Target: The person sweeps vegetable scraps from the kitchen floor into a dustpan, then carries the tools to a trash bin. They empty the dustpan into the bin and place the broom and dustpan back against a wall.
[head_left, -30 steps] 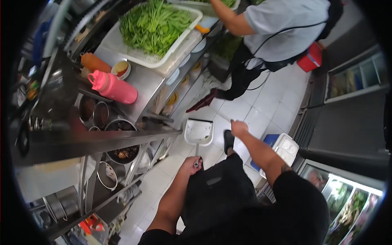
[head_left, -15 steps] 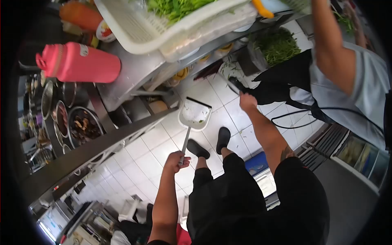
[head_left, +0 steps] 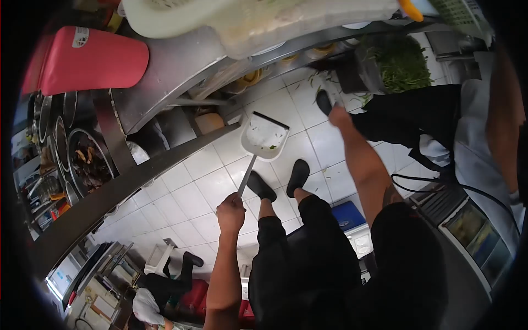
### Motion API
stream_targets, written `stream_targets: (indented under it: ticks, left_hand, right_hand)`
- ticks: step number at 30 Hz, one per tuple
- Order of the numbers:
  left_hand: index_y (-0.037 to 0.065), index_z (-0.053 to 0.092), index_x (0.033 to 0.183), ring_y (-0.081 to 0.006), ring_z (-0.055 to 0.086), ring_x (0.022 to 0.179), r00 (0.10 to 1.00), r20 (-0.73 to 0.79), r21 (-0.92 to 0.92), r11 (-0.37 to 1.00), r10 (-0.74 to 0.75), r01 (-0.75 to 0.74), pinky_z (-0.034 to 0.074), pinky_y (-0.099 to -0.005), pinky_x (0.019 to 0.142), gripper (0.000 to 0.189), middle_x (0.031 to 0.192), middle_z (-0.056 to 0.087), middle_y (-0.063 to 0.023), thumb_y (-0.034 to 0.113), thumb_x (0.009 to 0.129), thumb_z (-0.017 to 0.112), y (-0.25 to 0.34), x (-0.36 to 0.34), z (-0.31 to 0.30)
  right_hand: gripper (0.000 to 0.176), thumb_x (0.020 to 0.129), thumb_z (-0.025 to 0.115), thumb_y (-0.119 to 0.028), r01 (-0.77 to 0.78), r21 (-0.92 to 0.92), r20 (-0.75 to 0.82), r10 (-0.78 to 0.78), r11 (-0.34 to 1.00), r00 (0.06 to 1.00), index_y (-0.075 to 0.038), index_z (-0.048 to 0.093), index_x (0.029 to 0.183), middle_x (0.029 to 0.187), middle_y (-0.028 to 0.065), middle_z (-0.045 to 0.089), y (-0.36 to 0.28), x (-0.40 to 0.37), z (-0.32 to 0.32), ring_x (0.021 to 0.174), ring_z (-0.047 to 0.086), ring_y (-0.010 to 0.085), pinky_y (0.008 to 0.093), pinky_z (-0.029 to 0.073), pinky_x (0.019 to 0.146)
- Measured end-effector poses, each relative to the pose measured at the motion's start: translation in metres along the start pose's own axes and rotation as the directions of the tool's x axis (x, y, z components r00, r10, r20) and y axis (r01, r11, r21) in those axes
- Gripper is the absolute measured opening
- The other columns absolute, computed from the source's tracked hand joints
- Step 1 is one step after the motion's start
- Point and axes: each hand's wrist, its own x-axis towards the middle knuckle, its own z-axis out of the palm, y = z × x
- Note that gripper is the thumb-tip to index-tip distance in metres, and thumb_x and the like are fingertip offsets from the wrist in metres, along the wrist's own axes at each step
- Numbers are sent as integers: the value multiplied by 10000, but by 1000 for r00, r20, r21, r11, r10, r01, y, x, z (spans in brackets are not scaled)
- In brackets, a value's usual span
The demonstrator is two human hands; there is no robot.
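Pink bottle (head_left: 102, 60) at upper left, on steel counter (head_left: 170, 69). Pale plastic basket (head_left: 165, 19) above it, cut off by top edge. Jars with yellow lids (head_left: 250, 77) under counter, upper middle. Heap of cut greens (head_left: 404, 66) at upper right, near dark bin (head_left: 349, 71). Co-worker in grey shirt (head_left: 478, 132) at right edge, black cable (head_left: 473, 188) hanging by waist. Round pan of dark food (head_left: 88, 170) at left. Blue box (head_left: 347, 215) right of lower centre. Second person in pale shirt (head_left: 147, 305) at lower left, near white stand (head_left: 158, 257).
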Motion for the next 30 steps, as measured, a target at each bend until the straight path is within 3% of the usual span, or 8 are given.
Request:
stream_targets:
  ticks: [2,4,9,16,22,24,26,30]
  left_hand:
    - [-12,701,1074,-313,724,685,998,26,25,998,54,-55,566,-398,738,299,695,700,-178,175,913,532,-7,4,1]
    - [-17,699,1076,-326,724,701,992,44,44,992,117,-118,566,-406,751,297,712,703,-184,161,908,531,0,6,-2]
    - [21,725,1017,-379,707,821,990,66,76,989,123,-128,549,-459,807,255,840,706,-235,137,877,547,27,-7,-19]
    - [-34,704,891,-426,687,849,938,194,420,840,287,-344,554,-476,820,214,898,693,-276,122,814,579,128,15,-17]
    - [-64,701,925,-432,683,951,930,273,425,837,245,-345,551,-452,879,245,989,688,-296,111,791,592,204,27,19]
    - [-61,703,943,-431,678,975,933,279,415,848,228,-331,548,-449,889,255,1007,686,-297,115,795,594,207,31,25]
    - [-59,705,961,-430,673,998,937,281,405,859,208,-312,545,-447,899,265,1024,684,-299,119,798,595,208,27,21]
    - [-70,703,959,-423,677,989,926,313,436,834,211,-338,545,-443,902,266,1012,685,-302,111,792,604,195,8,-4]
  right_hand:
    - [444,871,475,-126,116,-96,92,-107,989,990,73,510,1267,1210,317,603,25,3,63,1138,597,435,480,471,993]
    - [426,815,490,-89,226,16,85,-226,974,970,90,554,1196,1153,332,616,12,-63,29,1090,611,452,483,469,992]
    - [419,825,482,-77,57,25,95,-59,998,994,45,561,1219,1172,341,603,-2,-148,-49,1135,586,458,506,454,1008]
    - [378,885,463,-113,-24,-1,27,24,1000,999,45,545,1218,1170,307,632,-12,-97,-44,1126,609,440,503,490,971]
    - [328,876,492,-127,94,-57,295,-73,994,953,44,589,1139,1084,292,665,-26,-167,18,1042,646,438,477,520,923]
    - [367,865,530,-152,246,27,375,-238,969,896,41,585,1172,1079,283,665,-13,-223,-18,1039,644,427,479,510,930]
    - [421,855,558,-165,305,82,205,-316,949,927,26,575,1229,1076,274,664,45,-239,15,1043,641,419,483,497,943]
    - [483,866,512,-137,62,127,121,-78,990,990,-3,517,1330,1108,283,657,71,-262,-20,1063,628,446,500,494,955]
